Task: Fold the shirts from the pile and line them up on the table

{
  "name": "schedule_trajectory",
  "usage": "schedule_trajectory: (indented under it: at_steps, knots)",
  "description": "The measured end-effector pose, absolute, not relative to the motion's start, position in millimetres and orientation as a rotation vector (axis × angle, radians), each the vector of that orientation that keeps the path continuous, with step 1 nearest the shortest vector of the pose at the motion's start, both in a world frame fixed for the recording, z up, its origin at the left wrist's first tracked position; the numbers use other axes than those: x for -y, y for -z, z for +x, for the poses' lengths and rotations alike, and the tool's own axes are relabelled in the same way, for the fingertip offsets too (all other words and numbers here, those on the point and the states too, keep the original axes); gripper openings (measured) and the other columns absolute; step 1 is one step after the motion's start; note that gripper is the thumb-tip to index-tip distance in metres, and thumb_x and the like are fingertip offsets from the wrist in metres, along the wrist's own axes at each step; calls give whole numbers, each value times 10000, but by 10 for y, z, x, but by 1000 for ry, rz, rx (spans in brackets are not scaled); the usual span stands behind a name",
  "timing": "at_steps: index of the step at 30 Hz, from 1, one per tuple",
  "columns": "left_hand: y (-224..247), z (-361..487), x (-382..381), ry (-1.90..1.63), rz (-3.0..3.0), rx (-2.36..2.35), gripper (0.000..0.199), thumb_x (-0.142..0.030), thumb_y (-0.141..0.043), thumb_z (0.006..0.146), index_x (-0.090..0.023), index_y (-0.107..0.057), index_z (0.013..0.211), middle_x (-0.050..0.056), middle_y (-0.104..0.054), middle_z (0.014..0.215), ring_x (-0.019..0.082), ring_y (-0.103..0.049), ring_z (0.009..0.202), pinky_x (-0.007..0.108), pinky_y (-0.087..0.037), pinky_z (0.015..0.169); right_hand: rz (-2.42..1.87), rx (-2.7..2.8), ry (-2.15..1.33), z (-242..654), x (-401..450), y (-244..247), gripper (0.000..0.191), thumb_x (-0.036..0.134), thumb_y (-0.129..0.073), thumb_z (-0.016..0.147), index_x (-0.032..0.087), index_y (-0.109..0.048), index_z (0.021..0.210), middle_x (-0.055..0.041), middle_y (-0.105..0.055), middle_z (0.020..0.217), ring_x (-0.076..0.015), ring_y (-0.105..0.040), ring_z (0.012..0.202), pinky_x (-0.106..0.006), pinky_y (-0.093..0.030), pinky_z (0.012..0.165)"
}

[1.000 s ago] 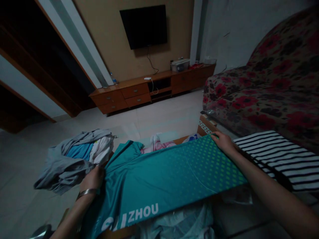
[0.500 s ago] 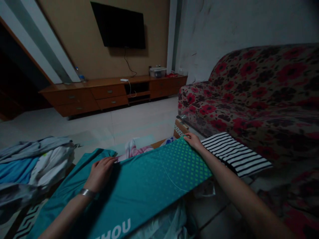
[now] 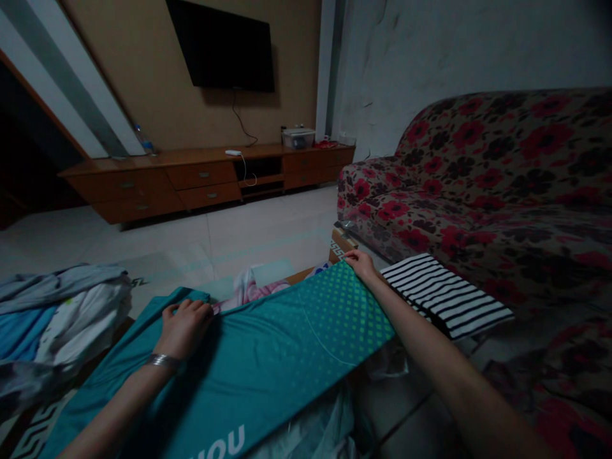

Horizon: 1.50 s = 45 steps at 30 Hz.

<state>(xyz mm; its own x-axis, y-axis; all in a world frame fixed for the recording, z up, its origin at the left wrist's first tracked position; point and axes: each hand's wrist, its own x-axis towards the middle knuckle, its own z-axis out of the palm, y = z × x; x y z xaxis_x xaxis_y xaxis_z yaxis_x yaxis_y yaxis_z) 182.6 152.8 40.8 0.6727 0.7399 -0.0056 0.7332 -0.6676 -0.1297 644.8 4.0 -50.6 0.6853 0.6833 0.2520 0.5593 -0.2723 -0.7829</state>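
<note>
A teal shirt (image 3: 268, 357) with a green dotted fade and white letters lies spread across the glass-topped table in front of me. At its far left edge, my left hand (image 3: 184, 328) has its fingers curled down onto the fabric, gripping it; a silver bracelet is on that wrist. My right hand (image 3: 362, 264) pinches the shirt's far right corner between thumb and fingers. Right of that forearm lies a folded black-and-white striped garment (image 3: 449, 293). Pink and white cloth (image 3: 258, 287) shows just beyond the shirt's far edge.
A heap of grey, blue and white clothes (image 3: 71, 312) sits on the left. The floral sofa (image 3: 430, 191) stands at the right. Beyond the pale floor is a wooden TV cabinet (image 3: 172, 185), with a television (image 3: 229, 48) above. More pale cloth (image 3: 315, 427) lies under the glass.
Both hands keep hold of the shirt. Its fabric has gone from smooth to slightly rippled near my left hand. The whole view has shifted a little.
</note>
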Motion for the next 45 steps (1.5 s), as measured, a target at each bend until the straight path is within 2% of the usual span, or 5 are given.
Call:
schedule_trajectory:
  at_steps: [7,10,14,21,45]
  knots:
    - [-313,1816,-1397,11,-2635,1255,316,-224,-382,889,-174,-656,1040,141,-614,1129,316,-519,1065,529,-338,933,-2195,1089,66,6252,-10,333,214,265,-591,823,169,-655,1003,-118,-651,1062,-252,-573,1006,-359,-423,911]
    - [-210,1776,-1187,243,-2597,1224,437,-252,-356,897,-171,-526,1291,146,-451,1411,316,-403,1270,531,-282,1028,-2270,1184,237,6112,91,226,348,319,-504,898,143,-584,1188,-170,-601,1159,-307,-521,1106,-429,-390,959]
    - [40,1652,-973,260,-2711,1163,593,-423,-346,899,-177,-350,1439,100,-311,1523,285,-248,1405,529,-200,1109,-2108,1542,181,5903,222,300,402,355,-404,947,174,-543,1279,-135,-551,1302,-279,-462,1236,-427,-327,1057]
    - [253,1483,-1049,69,-2762,1258,684,-493,-353,889,-144,-289,1474,106,-242,1540,259,-211,1429,500,-185,1132,-2170,1665,45,5875,289,535,517,438,-380,949,166,-461,1382,-112,-388,1470,-266,-319,1374,-478,-251,1118]
    - [223,1203,-385,204,-2907,1150,635,-536,-422,871,-254,-374,1437,68,-269,1528,292,-235,1418,546,-208,1114,-2086,1672,136,5560,1263,463,481,433,-403,927,214,-523,1338,-100,-448,1428,-279,-381,1342,-493,-341,1091]
